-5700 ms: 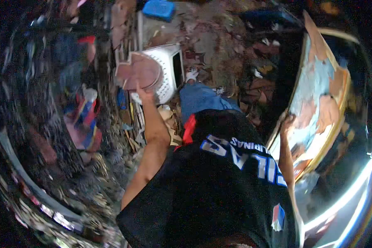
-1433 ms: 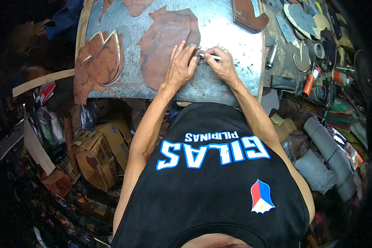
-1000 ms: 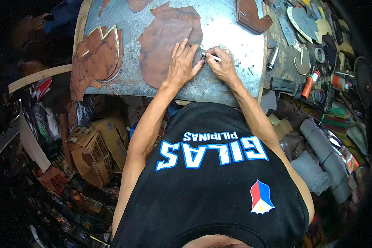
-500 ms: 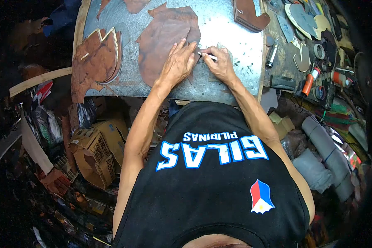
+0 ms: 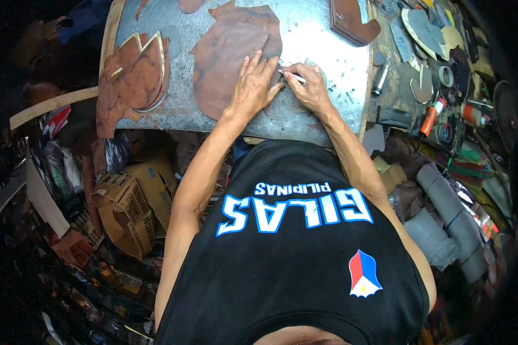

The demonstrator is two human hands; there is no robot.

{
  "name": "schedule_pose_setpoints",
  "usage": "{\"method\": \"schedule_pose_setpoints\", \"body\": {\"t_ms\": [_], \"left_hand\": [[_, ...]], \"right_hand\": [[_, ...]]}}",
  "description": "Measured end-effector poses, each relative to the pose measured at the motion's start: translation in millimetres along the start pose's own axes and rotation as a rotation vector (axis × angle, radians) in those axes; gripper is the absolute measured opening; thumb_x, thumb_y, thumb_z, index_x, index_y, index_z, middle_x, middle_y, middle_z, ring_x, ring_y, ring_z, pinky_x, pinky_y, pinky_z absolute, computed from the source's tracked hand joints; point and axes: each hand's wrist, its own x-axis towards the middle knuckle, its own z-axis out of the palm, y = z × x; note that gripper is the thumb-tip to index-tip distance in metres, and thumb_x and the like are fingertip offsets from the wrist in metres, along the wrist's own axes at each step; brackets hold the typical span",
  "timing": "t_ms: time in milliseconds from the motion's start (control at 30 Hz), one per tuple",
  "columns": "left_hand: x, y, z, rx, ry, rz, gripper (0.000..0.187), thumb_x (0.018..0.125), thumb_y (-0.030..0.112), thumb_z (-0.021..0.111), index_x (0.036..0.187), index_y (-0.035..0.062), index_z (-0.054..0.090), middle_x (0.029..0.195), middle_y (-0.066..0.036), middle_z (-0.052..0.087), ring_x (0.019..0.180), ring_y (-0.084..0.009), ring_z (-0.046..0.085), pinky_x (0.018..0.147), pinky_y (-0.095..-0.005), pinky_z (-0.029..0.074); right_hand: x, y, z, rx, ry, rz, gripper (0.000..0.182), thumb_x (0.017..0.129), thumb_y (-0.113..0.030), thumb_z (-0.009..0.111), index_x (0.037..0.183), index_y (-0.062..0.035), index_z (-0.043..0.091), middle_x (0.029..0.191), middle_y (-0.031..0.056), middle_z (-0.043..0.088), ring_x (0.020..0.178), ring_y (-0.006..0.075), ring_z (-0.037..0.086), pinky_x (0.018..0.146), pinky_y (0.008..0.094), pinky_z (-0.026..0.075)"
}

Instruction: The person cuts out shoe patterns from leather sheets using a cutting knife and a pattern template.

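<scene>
My left hand [image 5: 253, 85] lies with its fingers spread on a large brown leather piece [image 5: 216, 72] and presses it against the metal-topped table [image 5: 181, 109]. Just right of it, my right hand [image 5: 308, 87] is closed round a slim white tool [image 5: 296, 76], whose tip points left towards the leather's right edge. The exact kind of tool is too small to tell. A narrower piece with a slanted edge seems to lie over the large leather piece, partly under my left fingers.
Stacked brown leather pieces [image 5: 135, 80] lie at the table's left, another stack [image 5: 351, 20] at its upper right. Further right are a tape roll [image 5: 445, 76], an orange tool [image 5: 428, 119] and a black block [image 5: 393, 117]. A cardboard box [image 5: 124, 213] stands below left.
My right hand and the tool have shifted slightly to the right. My left thumb has spread away from its fingers, and the leather under that hand sits slightly higher in view.
</scene>
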Motion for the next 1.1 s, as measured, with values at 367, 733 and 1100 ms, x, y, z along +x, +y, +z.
{"method": "schedule_pose_setpoints", "body": {"t_ms": [367,733,1100], "left_hand": [[3.1,-10.3,-9.8,-0.133,-0.019,-0.006,0.047,0.088,0.013,0.057,0.133,0.0046,0.047,0.119,-0.020,0.061,0.128,-0.0425,0.045,0.109,-0.0536,0.032],[1.3,1.8,-4.7,0.009,-0.046,-0.008,0.053,0.084,0.017,0.066,0.134,0.0053,0.050,0.123,-0.020,0.060,0.132,-0.0400,0.042,0.111,-0.0526,0.030],[5.8,-2.8,-14.0,-0.058,-0.067,0.020,0.051,0.085,0.018,0.065,0.131,0.0041,0.048,0.118,-0.022,0.061,0.128,-0.0422,0.045,0.108,-0.0536,0.033]], "right_hand": [[1.7,-8.4,-1.0,-0.020,-0.050,0.063,0.013,0.086,-0.017,0.064,0.087,-0.0054,0.068,0.076,0.0057,0.068,0.066,0.0211,0.059,0.077,0.0357,0.039],[0.5,-0.1,-1.4,0.026,-0.023,-0.027,0.012,0.085,-0.017,0.063,0.089,-0.0066,0.067,0.076,0.0078,0.066,0.068,0.0244,0.059,0.077,0.0360,0.037],[6.5,-2.5,-24.4,0.632,0.076,0.368,0.023,0.093,-0.012,0.059,0.112,-0.0017,0.066,0.108,0.0066,0.066,0.092,0.0137,0.064,0.082,0.0252,0.051]]}}
